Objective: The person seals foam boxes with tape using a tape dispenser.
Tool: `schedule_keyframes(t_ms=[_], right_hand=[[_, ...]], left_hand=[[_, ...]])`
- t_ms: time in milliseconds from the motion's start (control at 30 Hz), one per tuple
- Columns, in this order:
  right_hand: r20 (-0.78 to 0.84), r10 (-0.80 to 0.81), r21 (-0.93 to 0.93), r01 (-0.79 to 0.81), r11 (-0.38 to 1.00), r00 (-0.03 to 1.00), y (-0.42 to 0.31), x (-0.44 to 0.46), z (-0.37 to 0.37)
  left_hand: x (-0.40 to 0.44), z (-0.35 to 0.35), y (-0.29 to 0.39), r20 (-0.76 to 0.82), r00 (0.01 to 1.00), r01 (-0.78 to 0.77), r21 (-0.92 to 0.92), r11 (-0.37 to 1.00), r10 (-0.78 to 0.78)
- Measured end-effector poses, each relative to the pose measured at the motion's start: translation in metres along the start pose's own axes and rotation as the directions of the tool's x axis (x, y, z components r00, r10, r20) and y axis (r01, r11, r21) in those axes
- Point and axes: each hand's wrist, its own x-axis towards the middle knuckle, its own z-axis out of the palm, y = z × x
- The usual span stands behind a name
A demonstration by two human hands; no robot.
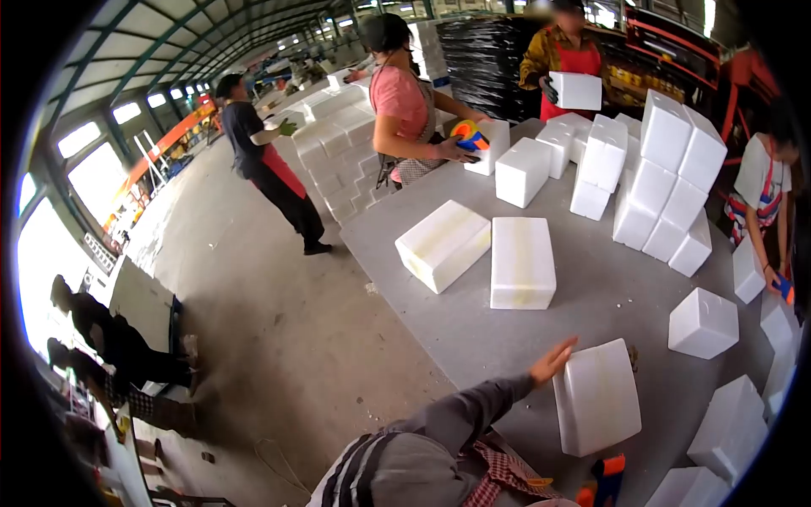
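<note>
My left hand reaches out from a grey sleeve, fingers stretched, at the upper left edge of a white foam box. Its fingertips appear to touch the box, which has a faint yellowish strip of tape along it. My right hand cannot be made out. A small dark greenish thing shows at the box's right edge, too small to identify. Below the box, a blue and orange tape dispenser is partly visible near the bottom edge. Two more taped white boxes lie farther up the grey table.
Stacked white boxes stand at the back right, with a single box nearer. Across the table, one person holds a tape dispenser and another holds a box. A co-worker works at the right. Someone stands on the floor.
</note>
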Motion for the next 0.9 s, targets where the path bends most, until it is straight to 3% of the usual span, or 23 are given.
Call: schedule_keyframes(t_ms=[33,67,133,200,267,333,400,433,567,633,667,700,733,767,800,833,900], right_hand=[[0.015,-0.018,0.011,0.018,1.000,1.000,-0.007,0.014,0.007],[0.026,-0.035,0.011,0.035,0.999,0.999,-0.011,0.024,0.013],[0.042,-0.070,0.018,0.069,0.997,0.997,-0.013,0.031,0.023],[0.036,-0.101,0.054,0.099,0.994,0.994,-0.006,0.032,0.029],[0.036,-0.124,0.108,0.120,0.987,0.992,0.000,0.034,0.037],[0.015,-0.129,0.143,0.125,0.982,0.992,0.021,0.027,0.046],[-0.026,-0.111,0.173,0.114,0.978,0.993,0.049,0.013,0.062],[-0.058,-0.104,0.189,0.113,0.975,0.993,0.065,0.006,0.074],[-0.185,-0.035,0.271,0.086,0.959,0.982,0.131,-0.042,0.144],[-0.240,0.014,0.315,0.064,0.947,0.971,0.160,-0.064,0.183],[-0.249,0.035,0.339,0.053,0.939,0.968,0.182,-0.069,0.198],[-0.254,0.049,0.370,0.050,0.928,0.966,0.199,-0.072,0.205],[-0.224,0.067,0.396,0.028,0.918,0.972,0.217,-0.067,0.204],[-0.171,0.091,0.410,-0.013,0.912,0.981,0.224,-0.058,0.190],[-0.099,0.115,0.406,-0.066,0.912,0.988,0.207,-0.052,0.163],[-0.018,0.143,0.400,-0.124,0.908,0.990,0.187,-0.038,0.133],[0.048,0.242,0.344,-0.243,0.907,0.969,0.171,-0.057,0.126]], left_hand=[[-0.014,0.009,-0.011,-0.022,0.993,0.115,-0.005,0.993,-0.115],[-0.013,0.016,-0.008,-0.033,0.994,0.108,-0.010,0.994,-0.108],[-0.001,0.028,0.003,-0.274,0.960,0.120,0.217,0.969,-0.057],[0.014,0.041,0.069,-0.270,0.962,0.171,0.467,0.868,-0.044],[0.012,0.044,0.125,-0.115,0.992,0.037,0.692,0.721,0.059],[0.033,0.049,0.099,0.034,0.958,-0.142,0.918,0.369,0.284],[0.060,0.051,0.094,0.054,0.993,-0.097,0.873,0.479,0.103],[0.077,0.057,0.083,0.047,0.998,-0.063,0.908,0.415,0.049],[0.063,0.068,0.089,-0.041,0.997,0.016,0.934,0.358,0.062],[0.029,0.076,0.127,-0.159,0.980,0.197,0.871,0.451,-0.121],[0.024,0.084,0.081,-0.170,0.984,0.109,0.822,0.559,0.059],[0.006,0.079,0.108,-0.149,0.974,0.220,0.798,0.561,-0.170],[0.000,0.077,0.112,-0.073,0.976,0.154,0.896,0.416,-0.203],[-0.009,0.067,0.131,0.067,0.988,-0.029,0.967,0.252,-0.142],[-0.018,0.064,0.144,0.155,0.988,-0.149,0.968,0.205,-0.015],[-0.004,0.066,0.095,0.340,0.907,-0.361,0.932,0.043,0.247],[-0.001,0.080,0.058,0.341,0.866,-0.395,0.915,0.083,0.367]])
